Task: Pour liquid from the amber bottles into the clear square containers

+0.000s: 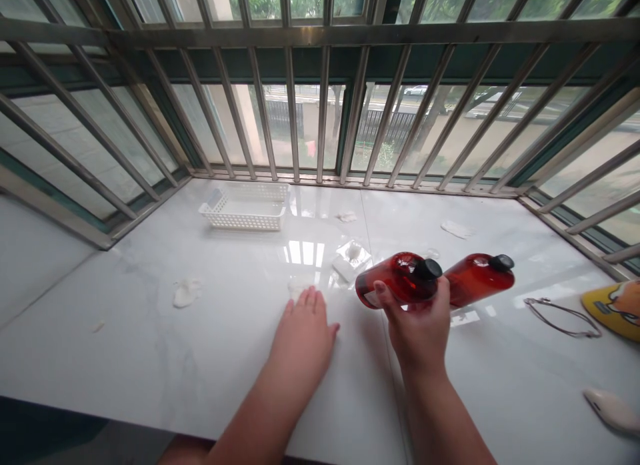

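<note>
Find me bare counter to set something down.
Bare stone lies left of the left hand, below the white plastic basket and a white scrap; also right of the right hand, below the wire loop. Crowded: around the red bottles.

Right hand (417, 328) gripping amber bottle (400, 279), second bottle (475, 279) beside — left hand (303, 335) flat

Bare left hand (303, 338) and right hand (417, 328), slender fingers (306, 299), short nails, smooth forearms (265, 411)
</note>
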Motion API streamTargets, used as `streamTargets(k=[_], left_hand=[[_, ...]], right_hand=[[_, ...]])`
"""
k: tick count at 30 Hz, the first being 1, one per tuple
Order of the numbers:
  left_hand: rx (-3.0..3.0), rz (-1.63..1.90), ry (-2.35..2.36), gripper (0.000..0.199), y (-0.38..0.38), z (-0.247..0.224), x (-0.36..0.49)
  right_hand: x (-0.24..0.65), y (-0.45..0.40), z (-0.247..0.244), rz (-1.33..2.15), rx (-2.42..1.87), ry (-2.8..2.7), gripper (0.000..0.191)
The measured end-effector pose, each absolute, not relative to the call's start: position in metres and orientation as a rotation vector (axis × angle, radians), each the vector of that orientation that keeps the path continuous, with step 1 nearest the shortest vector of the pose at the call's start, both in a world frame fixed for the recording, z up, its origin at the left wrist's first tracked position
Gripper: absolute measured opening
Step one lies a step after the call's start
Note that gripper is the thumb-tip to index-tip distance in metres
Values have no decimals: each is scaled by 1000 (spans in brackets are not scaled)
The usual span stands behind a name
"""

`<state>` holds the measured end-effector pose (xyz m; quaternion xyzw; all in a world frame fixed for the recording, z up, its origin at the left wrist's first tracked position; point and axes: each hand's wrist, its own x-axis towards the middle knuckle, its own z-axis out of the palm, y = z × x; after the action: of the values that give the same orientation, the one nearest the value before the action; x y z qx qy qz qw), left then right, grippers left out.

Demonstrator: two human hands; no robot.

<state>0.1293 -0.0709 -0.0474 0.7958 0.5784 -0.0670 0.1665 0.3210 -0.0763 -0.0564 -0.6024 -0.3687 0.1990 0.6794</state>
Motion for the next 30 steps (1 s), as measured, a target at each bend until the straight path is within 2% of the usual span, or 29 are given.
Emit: streamTargets(k=[3, 7, 10, 15, 19, 22, 30], left_hand=[[2082, -130, 1980, 62, -41, -46, 93], [2088, -107, 1971, 64, -29, -48, 84], [2197, -62, 1740, 66, -40, -51, 111], [2312, 131, 1065, 65, -70, -53, 156], [2327, 206, 895, 56, -78, -53, 163], [2329, 195, 1024, 50, -70, -50, 159], [2183, -175, 1688, 54, -49, -28, 101]], right_hand=[[320, -78, -53, 458, -1344, -832, 83], [319, -77, -53, 439, -1358, -807, 88], [320, -76, -56, 407, -1384, -809, 92], [319, -77, -51, 267, -1457, -823, 89], [318, -77, -48, 202, -1455, -799, 87], [318, -78, -49, 221, -1455, -795, 87], [320, -80, -53, 296, -1467, -850, 91]])
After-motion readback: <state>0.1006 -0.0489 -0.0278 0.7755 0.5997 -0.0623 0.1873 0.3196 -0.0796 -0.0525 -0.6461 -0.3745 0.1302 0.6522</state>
